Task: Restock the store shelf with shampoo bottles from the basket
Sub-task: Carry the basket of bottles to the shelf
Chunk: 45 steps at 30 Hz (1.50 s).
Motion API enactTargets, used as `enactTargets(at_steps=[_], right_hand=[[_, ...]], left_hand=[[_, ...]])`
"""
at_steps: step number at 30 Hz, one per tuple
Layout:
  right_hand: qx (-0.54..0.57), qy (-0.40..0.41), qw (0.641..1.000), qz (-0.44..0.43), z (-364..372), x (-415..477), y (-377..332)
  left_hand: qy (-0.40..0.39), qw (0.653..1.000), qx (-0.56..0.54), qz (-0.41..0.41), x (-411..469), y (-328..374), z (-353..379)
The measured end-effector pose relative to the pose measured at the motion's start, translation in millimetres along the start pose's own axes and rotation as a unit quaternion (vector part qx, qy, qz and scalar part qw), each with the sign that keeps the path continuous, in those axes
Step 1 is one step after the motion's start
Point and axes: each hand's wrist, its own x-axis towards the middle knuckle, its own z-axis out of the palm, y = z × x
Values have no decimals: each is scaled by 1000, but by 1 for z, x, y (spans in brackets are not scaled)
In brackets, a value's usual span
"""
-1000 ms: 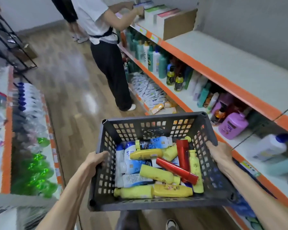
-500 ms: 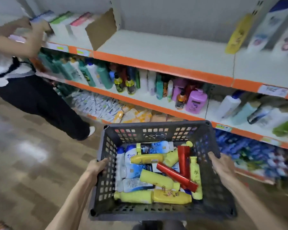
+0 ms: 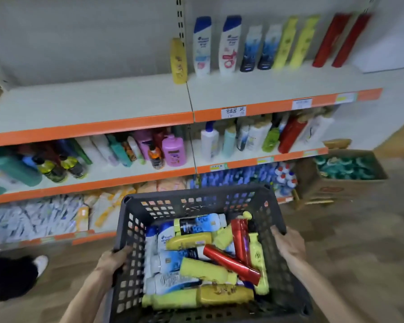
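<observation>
A dark grey plastic basket (image 3: 163, 203) fills the lower middle of the head view, held at waist height in front of the shelving. My left hand (image 3: 113, 259) grips its left rim and my right hand (image 3: 289, 245) grips its right rim. Inside lie several shampoo bottles: yellow ones (image 3: 226, 296), red ones (image 3: 231, 262) and white-and-blue ones (image 3: 166, 238). The top shelf (image 3: 91, 101) carries a row of upright shampoo bottles (image 3: 229, 45) on its right half, white-blue, yellow and red; its left half is bare.
The middle shelf (image 3: 117, 174) is packed with mixed bottles, among them a pink one (image 3: 174, 151). Packets fill the bottom shelf. An open cardboard box (image 3: 343, 183) of green items stands on the floor at the right. Another person's leg and shoe (image 3: 41, 264) are at the lower left.
The view has swung right along the aisle, from the other person to the shelf bay with the shampoo row. Both hands keep the same hold on the basket.
</observation>
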Motion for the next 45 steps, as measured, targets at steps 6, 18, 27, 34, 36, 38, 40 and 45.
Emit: enactTargets(at_steps=[6,18,27,34,36,38,40,45], right_hand=[[23,10,999,24,-54,57,40],[-12,-18,1000,1,-165,198,62],[-2,1,1000,28,-182,256,88],[-19,-12,997,76,-142,349,174],[-33,-12,996,84,-127,372,191],[-45,-13,995,90,-110,394,201],[-57,-20,994,89,-85,427,222],[-64,-40,994,77,-2,511,280]], left_hand=[[-15,999,33,-3,-29,22,84],[-8,998,5,-61,-64,24,245],[-20,997,17,-70,-44,18,321],[-6,994,61,-87,-19,8,389],[4,994,67,-91,2,-4,415],[9,993,74,-94,25,-22,441],[7,993,58,-103,60,-49,470],[3,988,41,-150,152,-130,533]])
